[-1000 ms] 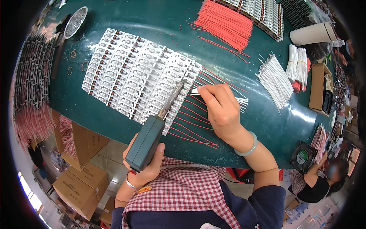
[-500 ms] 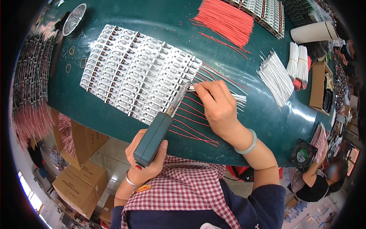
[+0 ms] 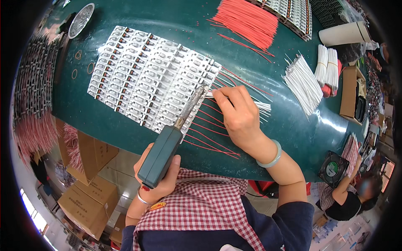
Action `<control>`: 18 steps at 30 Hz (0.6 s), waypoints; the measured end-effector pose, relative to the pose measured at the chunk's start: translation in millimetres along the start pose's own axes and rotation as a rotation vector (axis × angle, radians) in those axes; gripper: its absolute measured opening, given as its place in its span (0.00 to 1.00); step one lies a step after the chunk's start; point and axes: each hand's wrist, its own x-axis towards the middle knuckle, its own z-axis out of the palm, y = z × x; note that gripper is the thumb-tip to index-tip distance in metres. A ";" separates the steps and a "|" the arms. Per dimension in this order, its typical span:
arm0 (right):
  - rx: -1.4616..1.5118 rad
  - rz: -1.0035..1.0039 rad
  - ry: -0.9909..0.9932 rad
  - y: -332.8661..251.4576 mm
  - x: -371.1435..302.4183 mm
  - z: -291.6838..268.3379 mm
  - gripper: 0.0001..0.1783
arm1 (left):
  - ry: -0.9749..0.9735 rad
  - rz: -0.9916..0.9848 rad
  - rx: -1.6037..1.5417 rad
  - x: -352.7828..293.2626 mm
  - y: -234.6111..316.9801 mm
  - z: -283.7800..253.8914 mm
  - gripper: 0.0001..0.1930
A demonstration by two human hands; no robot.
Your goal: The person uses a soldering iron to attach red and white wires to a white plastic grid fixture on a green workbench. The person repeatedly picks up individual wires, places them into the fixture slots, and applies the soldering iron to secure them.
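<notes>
My left hand (image 3: 158, 173) is wrapped round the dark green handle of a soldering gun (image 3: 160, 155). Its long metal shaft lies across the right edge of a panel of white sockets (image 3: 144, 81), with the tip near my right fingertips. My right hand (image 3: 239, 109) is closed in a pinch on a white wire (image 3: 210, 95) at that edge. More loose white wires (image 3: 263, 108) pass under this hand. From the same edge of the panel several red wires (image 3: 209, 121) stick out toward the right. The exact contact at the tip is too small to make out.
A heap of red wires (image 3: 247, 23) lies at the back, with loose white wires (image 3: 302, 85) to its right. Near the right edge stand a cardboard box (image 3: 349, 92) and a black fan (image 3: 333, 166). A metal dish (image 3: 81, 21) sits back left. A co-worker (image 3: 349, 196) sits at right.
The soldering gun in my left hand has shifted slightly left and toward me, its shaft now showing more fully over the panel. My right hand has barely moved.
</notes>
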 end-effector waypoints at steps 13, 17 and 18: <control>0.076 -0.014 0.063 -7.7 -6.7 -0.4 0.19 | -0.034 -0.088 0.018 -11.8 -3.0 -4.4 0.14; 0.054 -0.014 0.046 -7.5 -8.5 3.4 0.20 | -0.050 -0.127 0.005 -15.9 -3.1 -4.4 0.13; 0.048 -0.016 0.044 -7.4 -8.4 4.0 0.20 | -0.050 -0.153 -0.006 -16.9 -2.8 -4.2 0.13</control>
